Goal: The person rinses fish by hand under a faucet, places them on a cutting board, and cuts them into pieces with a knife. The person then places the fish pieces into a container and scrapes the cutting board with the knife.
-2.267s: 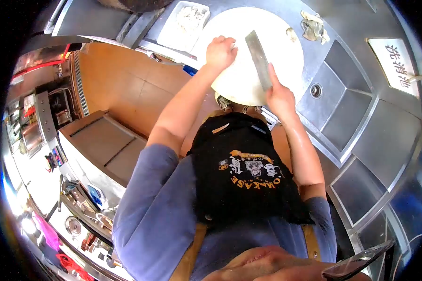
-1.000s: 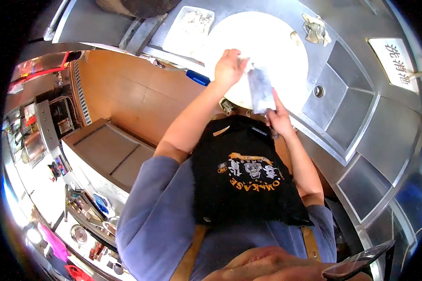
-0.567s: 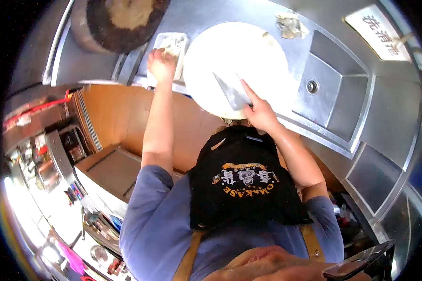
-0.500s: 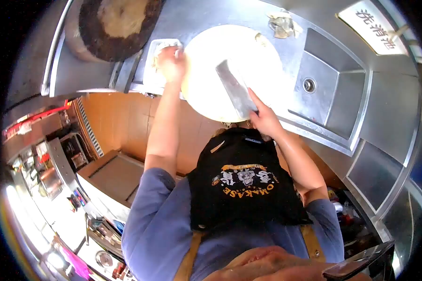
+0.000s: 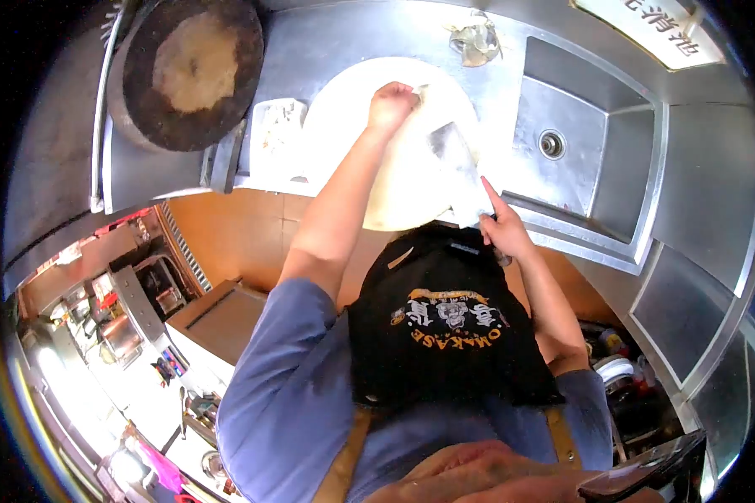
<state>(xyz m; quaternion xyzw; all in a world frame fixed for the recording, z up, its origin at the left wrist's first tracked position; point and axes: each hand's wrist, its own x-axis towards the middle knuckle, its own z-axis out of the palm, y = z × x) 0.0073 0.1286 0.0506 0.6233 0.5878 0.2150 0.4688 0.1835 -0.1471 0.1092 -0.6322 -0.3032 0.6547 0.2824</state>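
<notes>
My right hand [image 5: 503, 232] grips the handle of a wide-bladed cleaver [image 5: 460, 159], which lies tilted over the right side of a round white cutting board [image 5: 344, 126]. One finger stretches along the cleaver near its handle. Over the far part of the board, my left hand [image 5: 393, 107] is closed, its fingertips at a small pale piece [image 5: 423, 90] that glare makes hard to identify. Left of the board stands a white tray [image 5: 278, 138] with whitish contents I cannot make out.
A large dark wok [image 5: 143, 92] with a brown centre sits at the far left. To the right is a steel sink [image 5: 562, 126] with a drain. A crumpled translucent plastic bag [image 5: 476, 44] lies on the steel counter [image 5: 377, 33] behind the board.
My left hand has moved right from the white tray to the far part of the board. My right hand has shifted slightly right and nearer me with the cleaver.
</notes>
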